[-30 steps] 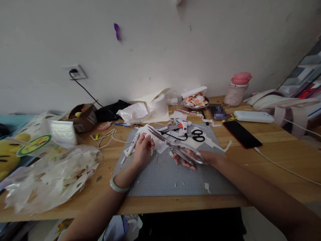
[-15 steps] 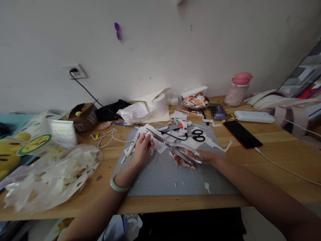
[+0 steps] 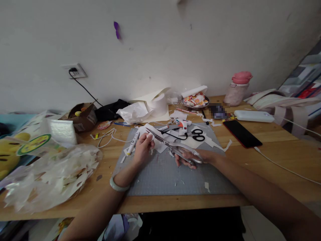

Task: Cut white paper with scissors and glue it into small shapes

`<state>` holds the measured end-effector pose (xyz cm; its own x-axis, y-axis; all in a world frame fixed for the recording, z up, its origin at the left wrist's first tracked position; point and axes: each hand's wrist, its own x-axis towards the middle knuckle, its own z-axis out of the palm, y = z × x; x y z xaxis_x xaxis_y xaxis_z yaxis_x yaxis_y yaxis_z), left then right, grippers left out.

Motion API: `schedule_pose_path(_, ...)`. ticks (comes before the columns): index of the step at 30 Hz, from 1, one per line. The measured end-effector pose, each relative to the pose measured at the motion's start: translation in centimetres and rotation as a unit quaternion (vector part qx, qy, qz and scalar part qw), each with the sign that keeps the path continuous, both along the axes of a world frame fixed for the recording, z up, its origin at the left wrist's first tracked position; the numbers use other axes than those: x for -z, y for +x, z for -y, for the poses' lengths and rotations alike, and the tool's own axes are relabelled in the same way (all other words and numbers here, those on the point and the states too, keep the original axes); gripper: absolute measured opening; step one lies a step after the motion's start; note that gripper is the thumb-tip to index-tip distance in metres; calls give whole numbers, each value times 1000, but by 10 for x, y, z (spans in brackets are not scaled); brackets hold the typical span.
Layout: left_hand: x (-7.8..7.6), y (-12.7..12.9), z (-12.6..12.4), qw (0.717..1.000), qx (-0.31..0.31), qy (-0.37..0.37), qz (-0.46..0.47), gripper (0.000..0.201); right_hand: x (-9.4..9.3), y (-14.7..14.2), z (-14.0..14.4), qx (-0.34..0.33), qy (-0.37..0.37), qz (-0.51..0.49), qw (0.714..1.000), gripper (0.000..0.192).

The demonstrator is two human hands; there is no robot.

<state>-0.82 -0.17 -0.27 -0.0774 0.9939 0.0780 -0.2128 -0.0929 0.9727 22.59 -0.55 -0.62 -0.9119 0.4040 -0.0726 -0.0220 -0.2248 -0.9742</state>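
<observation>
My right hand (image 3: 187,158) is wrapped round the handles of large silver scissors (image 3: 179,146), whose blades point up and left. Pinched in the fingers of my left hand (image 3: 144,147) is a small piece of white paper (image 3: 151,136), close against the blade tips. Both hands are above a grey cutting mat (image 3: 160,182) strewn with paper scraps. A white pen-shaped tool (image 3: 133,143) lies just left of my left hand. Beyond the scissors rest a white and orange glue gun (image 3: 184,127) and a pair of black-handled scissors (image 3: 198,135).
A plastic bag of scraps (image 3: 55,177) covers the table's left side. Along the wall stand a cardboard box (image 3: 84,120), a paper roll (image 3: 159,104), a bowl of cut-outs (image 3: 196,100) and a pink-lidded bottle (image 3: 237,90). A phone (image 3: 242,134) with a cable lies right.
The handles of the silver scissors have drawn slightly closer together in my right hand. My left hand stays almost where it was.
</observation>
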Motion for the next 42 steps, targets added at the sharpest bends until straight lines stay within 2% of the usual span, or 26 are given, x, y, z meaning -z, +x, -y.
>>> schedule_pose_path(4, 0, 0, 0, 1000, 9, -6, -2, 31, -2, -1, 1, 7, 7, 29, 1000, 46)
schedule_pose_path(8, 0, 2, 4, 999, 23, -4, -21, 30, 4, -3, 1, 24, 31, 58, 998, 43)
schedule_pose_path(12, -2, 4, 5, 1000, 19, -1, -14, 29, 10, -3, 2, 40, 25, 16, 999, 56)
schedule_pose_path(17, -1, 2, 1, 1000, -7, -6, 20, 30, 4, 1, 4, 13, 21, -27, 999, 65)
schedule_pose_path(28, -2, 2, 2, 1000, -10, -11, 4, 33, -3, 2, 1, -10, 28, 7, 1000, 69)
schedule_pose_path(33, -3, 2, 1, 1000, -9, -9, 1, 32, -4, 3, 1, -14, 36, 14, 999, 64)
schedule_pose_path(38, 0, 1, 1, 1000, -2, -12, -2, 33, -3, 2, 0, -9, 13, -2, 1000, 63)
schedule_pose_path(42, 2, -1, 0, 1000, 2, -9, -17, 32, -5, 0, 1, -8, 9, 4, 1000, 51)
